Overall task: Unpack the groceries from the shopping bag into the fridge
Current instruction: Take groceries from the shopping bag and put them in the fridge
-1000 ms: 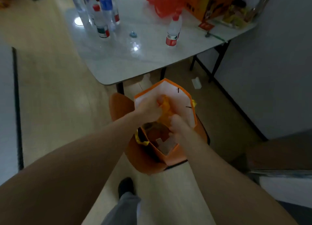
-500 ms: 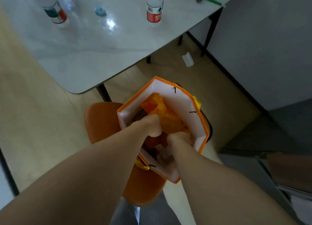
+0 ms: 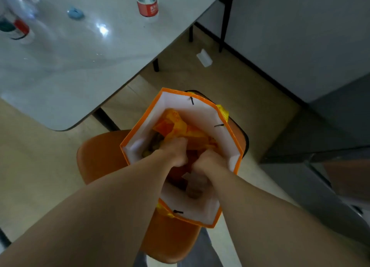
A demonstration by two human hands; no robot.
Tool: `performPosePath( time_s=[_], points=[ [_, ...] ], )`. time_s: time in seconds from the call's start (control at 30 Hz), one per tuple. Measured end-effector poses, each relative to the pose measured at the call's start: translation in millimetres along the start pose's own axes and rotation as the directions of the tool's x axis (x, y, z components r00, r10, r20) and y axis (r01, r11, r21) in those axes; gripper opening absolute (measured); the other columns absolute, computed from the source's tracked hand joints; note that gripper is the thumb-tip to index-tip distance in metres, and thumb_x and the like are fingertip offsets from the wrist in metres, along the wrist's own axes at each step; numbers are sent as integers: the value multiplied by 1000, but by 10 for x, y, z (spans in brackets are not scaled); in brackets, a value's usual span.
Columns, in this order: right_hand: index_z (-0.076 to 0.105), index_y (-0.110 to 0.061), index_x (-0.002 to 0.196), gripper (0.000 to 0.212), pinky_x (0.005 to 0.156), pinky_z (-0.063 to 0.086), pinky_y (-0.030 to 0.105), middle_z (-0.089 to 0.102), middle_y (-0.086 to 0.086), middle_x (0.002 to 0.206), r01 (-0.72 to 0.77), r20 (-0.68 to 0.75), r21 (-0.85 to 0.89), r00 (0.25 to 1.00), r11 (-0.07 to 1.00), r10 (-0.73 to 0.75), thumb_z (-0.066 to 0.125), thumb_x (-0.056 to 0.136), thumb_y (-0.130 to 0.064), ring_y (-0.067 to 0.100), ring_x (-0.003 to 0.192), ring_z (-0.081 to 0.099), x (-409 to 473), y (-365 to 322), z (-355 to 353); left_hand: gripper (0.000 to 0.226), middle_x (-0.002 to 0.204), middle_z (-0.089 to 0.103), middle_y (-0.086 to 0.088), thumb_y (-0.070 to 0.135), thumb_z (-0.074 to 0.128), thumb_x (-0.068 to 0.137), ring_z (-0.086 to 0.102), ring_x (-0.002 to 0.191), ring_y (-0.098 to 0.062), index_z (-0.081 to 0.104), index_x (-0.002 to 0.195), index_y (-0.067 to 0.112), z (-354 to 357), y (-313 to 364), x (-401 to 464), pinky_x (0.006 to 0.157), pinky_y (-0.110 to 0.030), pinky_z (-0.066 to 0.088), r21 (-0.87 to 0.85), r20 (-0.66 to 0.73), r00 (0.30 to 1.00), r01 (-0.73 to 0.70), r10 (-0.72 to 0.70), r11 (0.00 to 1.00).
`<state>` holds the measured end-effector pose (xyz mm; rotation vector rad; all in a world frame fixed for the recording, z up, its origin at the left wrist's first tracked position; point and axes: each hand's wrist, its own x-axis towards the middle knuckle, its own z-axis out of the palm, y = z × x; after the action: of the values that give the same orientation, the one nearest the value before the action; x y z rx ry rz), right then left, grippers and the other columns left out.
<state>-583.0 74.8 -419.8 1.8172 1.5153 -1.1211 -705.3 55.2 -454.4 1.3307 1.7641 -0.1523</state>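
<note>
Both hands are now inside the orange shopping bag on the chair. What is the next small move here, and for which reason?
Probably lift the orange plastic bag up out of the shopping bag. Both the left hand and the right hand are down inside at the plastic, and nothing has come out yet.

An orange paper shopping bag (image 3: 202, 108) with a white lining stands open on an orange chair (image 3: 104, 152). Both hands are inside it: the left hand (image 3: 176, 150) grips crumpled orange plastic bag (image 3: 176, 126), and the right hand (image 3: 206, 160), just right of it, has its fingers curled deeper in, their hold unclear. Far left, a white table (image 3: 90, 66) carries a red-labelled water bottle (image 3: 147, 2) and a blue cap (image 3: 75, 13). A white scrap (image 3: 204, 57) lies on the floor beyond.
</note>
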Motion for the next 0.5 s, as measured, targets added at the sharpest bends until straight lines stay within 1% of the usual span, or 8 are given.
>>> performPosePath(
  time_s=[0.03, 0.1, 0.17, 0.23, 0.3, 0.37, 0.47, 0.5],
  points=[
    [62, -15, 97, 17, 52, 46, 27, 62, 3, 88, 49, -11, -53, 999, 997, -49, 72, 85, -21, 19, 74, 61, -42, 6, -25, 34, 119, 67, -5, 20, 69, 91, 66, 109, -31, 65, 124, 25, -1, 21, -8, 90, -47, 60, 54, -11, 1000, -11, 12, 998],
    [61, -15, 84, 12, 43, 37, 26, 60, 2, 78, 88, -26, -120, 995, 989, -92, 71, 86, -20, 17, 64, 57, -167, 0, -58, 29, 112, 69, -7, 18, 69, 89, 68, 98, -29, 65, 118, 22, -25, 36, -65, 85, -47, 62, 89, 83, 995, -55, 48, 995],
    [59, -15, 89, 13, 43, 35, 26, 57, 2, 78, 138, -73, -172, 986, 975, -152, 70, 85, -22, 18, 66, 56, -354, -46, -99, 35, 113, 68, -5, 16, 70, 90, 67, 96, -28, 62, 123, 22, -85, 14, -155, 82, -44, 61, 89, 197, 978, -88, 69, 992],
    [53, -17, 97, 18, 46, 34, 26, 54, 2, 81, 200, -138, -188, 964, 961, -228, 67, 87, -25, 17, 70, 54, -580, -67, -159, 45, 116, 64, -3, 15, 71, 90, 64, 96, -26, 56, 131, 24, -134, -21, -204, 76, -39, 57, 107, 199, 975, -125, 102, 986],
    [50, -20, 98, 15, 48, 36, 27, 54, 0, 82, 252, -224, -168, 931, 953, -286, 62, 92, -28, 14, 69, 53, -833, -68, -272, 57, 125, 60, -3, 11, 69, 90, 61, 96, -25, 47, 141, 24, -160, -70, -171, 72, -37, 53, 138, 200, 975, -130, 101, 982],
    [51, -22, 101, 13, 53, 45, 27, 55, 0, 83, 260, -322, -125, 902, 958, -287, 58, 95, -31, 13, 71, 54, -1037, -29, -403, 68, 138, 55, -5, 10, 69, 91, 60, 107, -29, 40, 151, 21, -186, -117, -116, 78, -38, 55, 162, 248, 966, -118, 75, 980],
    [51, -24, 117, 28, 68, 56, 31, 58, -3, 90, 251, -415, -106, 868, 962, -272, 61, 93, -35, 15, 82, 60, -1156, 24, -520, 61, 138, 56, -10, 14, 73, 91, 60, 115, -33, 46, 146, 17, -164, -159, -25, 93, -44, 57, 213, 324, 946, -80, 7, 974],
    [51, -24, 120, 32, 71, 57, 32, 58, -4, 92, 252, -440, -101, 856, 963, -270, 62, 93, -37, 15, 85, 61, -1147, 31, -539, 66, 142, 54, -11, 18, 75, 89, 59, 120, -35, 44, 147, 18, -142, -161, 5, 98, -48, 55, 219, 329, 944, -81, 5, 972]
  ],
)
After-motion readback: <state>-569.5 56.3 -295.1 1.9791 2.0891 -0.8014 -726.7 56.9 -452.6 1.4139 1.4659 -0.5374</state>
